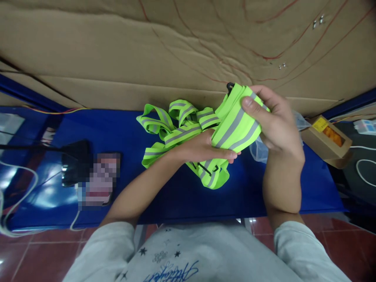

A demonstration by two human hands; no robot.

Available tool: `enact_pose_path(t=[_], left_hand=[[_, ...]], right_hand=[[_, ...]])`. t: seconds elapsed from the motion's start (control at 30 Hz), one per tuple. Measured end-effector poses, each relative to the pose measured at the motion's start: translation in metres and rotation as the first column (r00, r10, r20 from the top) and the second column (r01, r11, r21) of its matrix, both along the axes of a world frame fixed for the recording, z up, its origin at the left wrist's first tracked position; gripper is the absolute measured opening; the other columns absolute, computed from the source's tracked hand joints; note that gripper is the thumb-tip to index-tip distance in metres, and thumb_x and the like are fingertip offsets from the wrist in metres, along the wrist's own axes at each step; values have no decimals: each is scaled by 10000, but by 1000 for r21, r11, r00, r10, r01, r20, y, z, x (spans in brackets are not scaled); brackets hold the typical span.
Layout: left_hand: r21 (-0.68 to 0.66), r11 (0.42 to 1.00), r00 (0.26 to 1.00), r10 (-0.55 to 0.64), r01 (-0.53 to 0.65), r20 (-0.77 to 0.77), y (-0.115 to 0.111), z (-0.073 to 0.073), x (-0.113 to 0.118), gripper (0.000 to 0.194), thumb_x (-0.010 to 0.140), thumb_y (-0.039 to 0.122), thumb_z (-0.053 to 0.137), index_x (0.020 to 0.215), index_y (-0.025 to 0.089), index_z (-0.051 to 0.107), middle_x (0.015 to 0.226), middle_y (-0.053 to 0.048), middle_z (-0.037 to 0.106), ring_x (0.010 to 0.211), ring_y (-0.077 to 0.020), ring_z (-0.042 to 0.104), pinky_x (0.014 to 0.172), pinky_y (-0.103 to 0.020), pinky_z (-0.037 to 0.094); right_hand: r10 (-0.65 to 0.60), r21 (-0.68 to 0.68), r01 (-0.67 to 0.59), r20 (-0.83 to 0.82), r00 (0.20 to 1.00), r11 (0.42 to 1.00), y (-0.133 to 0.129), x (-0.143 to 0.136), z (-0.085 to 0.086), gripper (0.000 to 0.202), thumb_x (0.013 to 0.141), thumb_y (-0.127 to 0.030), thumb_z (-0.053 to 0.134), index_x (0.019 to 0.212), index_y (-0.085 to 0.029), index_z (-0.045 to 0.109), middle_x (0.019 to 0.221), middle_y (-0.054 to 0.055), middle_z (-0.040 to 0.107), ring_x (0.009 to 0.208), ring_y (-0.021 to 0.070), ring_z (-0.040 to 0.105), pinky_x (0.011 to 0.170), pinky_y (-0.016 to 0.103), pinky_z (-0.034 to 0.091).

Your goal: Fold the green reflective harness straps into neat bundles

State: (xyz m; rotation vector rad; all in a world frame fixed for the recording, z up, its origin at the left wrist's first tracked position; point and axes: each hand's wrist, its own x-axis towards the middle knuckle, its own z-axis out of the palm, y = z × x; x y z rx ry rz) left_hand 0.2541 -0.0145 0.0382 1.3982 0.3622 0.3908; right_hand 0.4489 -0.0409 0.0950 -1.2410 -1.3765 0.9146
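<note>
A neon-green strap vest with grey reflective stripes (pixel 182 129) lies bunched on the blue table (pixel 123 129). My right hand (pixel 273 121) grips a folded stack of its bands (pixel 235 125), thumb on top, lifted just off the table. My left hand (pixel 202 150) lies flat, palm down, against the lower side of that folded stack, fingers pointing right. Loose loops of the vest trail to the left and below the hands, with a black buckle (pixel 230 85) at the top of the fold.
Clear plastic wrapping (pixel 260 150) lies under my right wrist. A small brown box with an orange window (pixel 327 141) sits at the right. A phone on a black stand (pixel 100 180) is at the left, with white cables (pixel 17 199). Cardboard (pixel 176 51) covers the back.
</note>
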Motion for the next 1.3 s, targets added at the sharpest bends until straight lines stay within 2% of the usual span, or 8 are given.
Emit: enact_pose_path(t=[0.33,0.6,0.73,0.83,0.9,1.0,1.13,1.3], left_hand=[[286,958,1000,-10,18,-29,10,11,-17,298,862,342,836,1078,148,771,1045,-65,816,955,-202,763,926,-312,587],[179,982,999,52,-54,15,4,14,-20,262,887,412,804,981,167,789,952,-73,819,895,-231,784,829,-325,628],[118,984,991,129,-133,38,1,16,-21,263,878,425,817,959,180,772,945,-67,814,938,-241,784,855,-338,637],[123,972,979,195,-201,60,5,15,-21,298,875,448,817,1023,193,771,916,-49,802,863,-227,768,801,-333,629],[190,950,969,237,-247,74,9,13,-21,297,869,478,816,928,189,779,884,-47,787,855,-229,756,819,-337,614],[230,936,964,256,-266,73,11,12,-22,304,832,480,851,851,183,785,871,-48,778,901,-246,754,896,-362,603],[-87,985,984,155,-147,87,8,15,-22,282,823,390,880,998,185,797,946,-44,807,967,-245,782,911,-354,625],[-453,890,981,30,62,193,0,16,-13,405,812,391,882,1134,174,768,988,-84,828,986,-283,804,894,-380,655]], right_hand=[[120,-186,-146,-145,982,972,2,-2,-1,332,830,-565,841,937,-272,728,860,-10,733,658,140,630,575,273,526],[215,-222,-243,-142,966,944,15,-19,-24,353,892,-608,745,986,-267,735,917,-7,759,714,151,683,619,288,574],[85,-19,-85,8,996,996,20,-23,-31,360,940,-629,682,944,-274,742,891,-13,749,778,162,702,698,304,587],[193,21,-198,151,969,980,12,-19,-22,453,1054,-637,462,1063,-306,772,965,5,780,886,194,739,822,359,611],[266,54,-292,280,922,955,6,-18,-16,411,992,-624,607,1230,-314,732,1130,17,783,1055,233,740,946,401,605],[186,125,-253,396,899,959,1,-24,-14,546,816,-520,851,1282,-286,688,1222,32,756,1137,279,720,994,436,594],[98,60,-127,353,930,990,1,-32,-17,429,853,-509,807,1204,-290,692,980,-4,756,896,238,741,783,382,621],[-87,162,38,305,948,986,-1,-22,-10,351,864,-533,798,1090,-283,699,912,-4,722,880,231,714,744,368,607]])
